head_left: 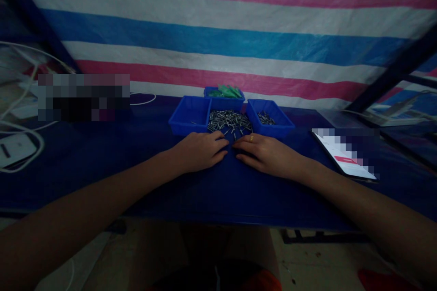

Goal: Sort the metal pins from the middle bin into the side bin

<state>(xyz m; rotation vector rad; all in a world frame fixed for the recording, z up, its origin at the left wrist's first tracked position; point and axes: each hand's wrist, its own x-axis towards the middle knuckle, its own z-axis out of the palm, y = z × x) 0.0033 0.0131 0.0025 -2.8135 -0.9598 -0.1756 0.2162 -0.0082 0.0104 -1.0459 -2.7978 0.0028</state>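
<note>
A heap of small, thin silvery metal pins (228,119) lies on the blue table, with a few strays at its near edge. My left hand (201,150) rests at the heap's front left, fingers loosely stretched and thumb apart. Facing it, my right hand (262,152), with a ring on one finger, lies at the front right in a similar pose. A narrow gap separates the fingertips, and nothing shows in either hand. Beside the heap stand a left blue bin (189,111) with a tiny piece in it and a right blue bin (283,118) holding more pins.
Behind the heap, a third blue bin (223,103) contains green packets (229,92). A lit tablet or phone (341,156) lies at right. White cables (37,145) and a white device (17,150) occupy the left. A striped sheet (218,45) hangs behind the table (211,195).
</note>
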